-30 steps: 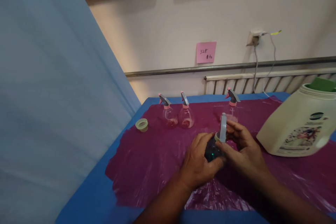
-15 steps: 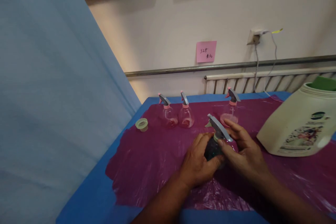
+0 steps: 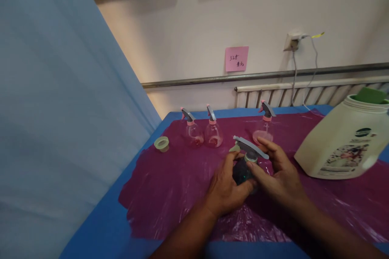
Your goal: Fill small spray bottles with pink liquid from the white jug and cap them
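Note:
A dark spray bottle (image 3: pixel 241 171) with a grey spray head (image 3: pixel 249 147) and a pale green collar stands in front of me. My left hand (image 3: pixel 226 186) is closed around the bottle's body, thumb at the front. My right hand (image 3: pixel 281 172) is at the neck from the right, its thumb against the collar and its fingers bent behind the spray head, fingertips partly apart. The head's nozzle and pale green trigger point left. Just behind is a clear spray bottle (image 3: pixel 263 136) with a pink collar and pink liquid, partly covered by my right fingers.
Two more pink-collared spray bottles (image 3: pixel 194 135) stand at the back left, holding some pink liquid. A pale green funnel-like cup (image 3: pixel 161 144) sits farther left. On the right is a big cream jug (image 3: pixel 340 141). Dark pink plastic sheeting (image 3: pixel 170 194) covers the blue table.
The spray head has turned within my right hand, from slanting up and away to pointing more to the left. My left hand still holds the bottle body. The view has shifted slightly.

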`<state>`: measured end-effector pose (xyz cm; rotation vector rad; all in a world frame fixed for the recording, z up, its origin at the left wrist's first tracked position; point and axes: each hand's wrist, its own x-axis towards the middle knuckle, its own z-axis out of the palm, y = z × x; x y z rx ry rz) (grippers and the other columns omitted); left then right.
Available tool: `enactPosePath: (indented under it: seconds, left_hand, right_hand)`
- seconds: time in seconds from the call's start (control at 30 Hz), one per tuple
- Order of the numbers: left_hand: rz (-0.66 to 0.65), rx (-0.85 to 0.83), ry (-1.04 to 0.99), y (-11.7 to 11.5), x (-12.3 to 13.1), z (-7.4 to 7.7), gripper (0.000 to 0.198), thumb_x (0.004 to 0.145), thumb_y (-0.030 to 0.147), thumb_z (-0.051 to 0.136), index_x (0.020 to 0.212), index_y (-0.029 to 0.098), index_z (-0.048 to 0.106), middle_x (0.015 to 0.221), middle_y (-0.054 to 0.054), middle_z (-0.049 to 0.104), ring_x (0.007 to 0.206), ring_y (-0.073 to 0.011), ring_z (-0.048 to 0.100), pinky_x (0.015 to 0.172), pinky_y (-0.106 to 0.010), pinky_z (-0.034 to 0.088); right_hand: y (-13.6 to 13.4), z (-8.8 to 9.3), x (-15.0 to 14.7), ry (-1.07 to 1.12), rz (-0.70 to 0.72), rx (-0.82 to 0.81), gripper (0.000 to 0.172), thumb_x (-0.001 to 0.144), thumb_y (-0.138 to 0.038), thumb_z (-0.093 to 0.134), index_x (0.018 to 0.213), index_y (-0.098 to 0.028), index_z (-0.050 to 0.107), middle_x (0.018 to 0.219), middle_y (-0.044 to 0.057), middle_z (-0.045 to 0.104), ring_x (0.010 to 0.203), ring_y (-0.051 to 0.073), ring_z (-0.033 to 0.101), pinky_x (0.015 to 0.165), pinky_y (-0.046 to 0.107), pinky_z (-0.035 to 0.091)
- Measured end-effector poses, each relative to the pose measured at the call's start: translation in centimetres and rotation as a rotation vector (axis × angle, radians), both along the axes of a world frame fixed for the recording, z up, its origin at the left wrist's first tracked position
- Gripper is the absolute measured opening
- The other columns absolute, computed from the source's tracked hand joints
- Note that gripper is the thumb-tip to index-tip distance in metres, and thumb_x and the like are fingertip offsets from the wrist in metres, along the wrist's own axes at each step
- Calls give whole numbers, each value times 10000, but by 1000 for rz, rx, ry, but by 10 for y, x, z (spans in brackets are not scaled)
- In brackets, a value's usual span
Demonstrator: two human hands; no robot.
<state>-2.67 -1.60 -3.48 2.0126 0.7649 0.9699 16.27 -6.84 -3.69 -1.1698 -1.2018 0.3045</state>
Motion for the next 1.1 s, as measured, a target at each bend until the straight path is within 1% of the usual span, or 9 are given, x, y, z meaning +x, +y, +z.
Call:
enactPosePath:
  seconds: [0.17,0.33,0.47,0.53,0.63,0.73,0.8,0.97,1.1]
  left_hand:
    - [14,-27,-24,-1,1,2,758,967,524,911,1585,277,548,1548,-148,732,1413,-334,742,1205,-536,629]
    - [18,-56,-42,-1,4,2,808,952,528,927,1609,275,529,1556,-157,725,1443,-350,728,1211,-543,621]
    - [4,-91,-43,-1,4,3,861,918,470,959,1627,274,512,1579,-154,703,1455,-349,716,1232,-544,605]
    - [1,-98,-34,0,4,5,901,895,448,973,1645,286,499,1581,-141,696,1456,-348,710,1251,-558,588]
    - [-25,-106,-30,0,4,10,903,909,458,961,1659,299,484,1561,-126,703,1455,-344,705,1252,-555,581]
    - [-50,-122,-29,1,4,13,914,926,509,948,1672,302,462,1544,-125,711,1436,-344,717,1211,-537,605]
    - [-39,-125,-32,1,5,14,906,919,531,950,1656,299,478,1542,-125,710,1428,-348,719,1205,-541,605]
    - [-44,-117,-39,1,6,14,906,909,454,957,1663,310,475,1528,-112,711,1396,-333,731,1207,-533,601]
    - [-49,-140,-56,0,7,14,919,914,508,955,1671,306,474,1536,-123,703,1418,-344,715,1212,-542,600]
  right_hand:
    - [-7,4,-4,-15,18,3,734,972,-406,868,1663,-430,622,1505,89,755,1423,345,731,1232,576,621]
    - [-10,8,-4,-37,74,-51,704,1047,-375,786,1715,-373,564,1575,107,721,1482,310,696,1285,529,567]
    - [-6,9,-3,-36,1,-87,793,948,-439,917,1669,-358,596,1567,119,713,1490,350,677,1329,636,498]
    - [-6,11,-3,-26,-26,-87,787,921,-443,941,1636,-348,625,1532,123,729,1469,359,688,1324,660,495]
    - [-10,16,-4,-2,21,-82,716,1008,-403,838,1676,-339,590,1537,128,734,1449,335,708,1310,617,521]
    - [-14,20,-4,-6,114,-100,714,1080,-360,728,1758,-352,504,1621,126,695,1484,317,695,1311,575,526]
    - [-14,21,-3,-23,123,-100,742,1068,-364,751,1764,-373,493,1654,118,671,1518,324,671,1322,588,514]
    - [-8,18,-2,-54,-5,-74,734,966,-371,883,1646,-367,605,1611,120,687,1526,356,658,1338,657,486]
    - [-11,19,-2,-69,86,-66,741,1051,-301,749,1745,-376,500,1732,115,606,1615,328,590,1356,620,480]
